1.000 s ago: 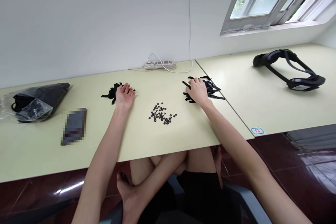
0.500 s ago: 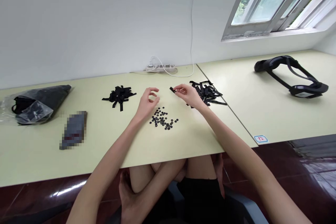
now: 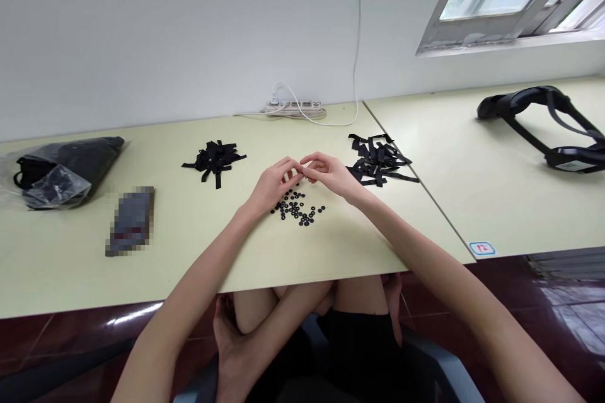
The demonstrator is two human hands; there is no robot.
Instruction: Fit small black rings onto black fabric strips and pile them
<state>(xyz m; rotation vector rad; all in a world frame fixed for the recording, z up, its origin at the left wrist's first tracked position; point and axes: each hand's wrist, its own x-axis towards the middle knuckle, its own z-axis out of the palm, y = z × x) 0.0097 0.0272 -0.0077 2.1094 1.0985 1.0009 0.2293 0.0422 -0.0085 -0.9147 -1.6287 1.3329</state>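
Observation:
My left hand (image 3: 278, 182) and my right hand (image 3: 333, 174) meet at the fingertips above the table, both with fingers pinched. A short black fabric strip showed in my right fingers a moment ago; now the fingertips hide it. What my left fingers pinch, if anything, is also hidden. Just below the hands lies a scatter of small round black pieces with pale centres (image 3: 306, 218), like snap parts or washers. To the right of my right hand is a loose pile of black strips (image 3: 378, 160). Another, more compact pile of black strips (image 3: 216, 157) lies to the left.
At far left are a dark item in a clear plastic bag (image 3: 70, 173) and a pixelated dark object (image 3: 132, 220). A power strip (image 3: 295, 108) with a white cable sits against the wall. A black headset (image 3: 543, 126) rests on the right-hand table (image 3: 472, 189).
My right hand has moved left and my left hand right, so their fingertips now meet. The black strip is no longer visible. The view has shifted slightly.

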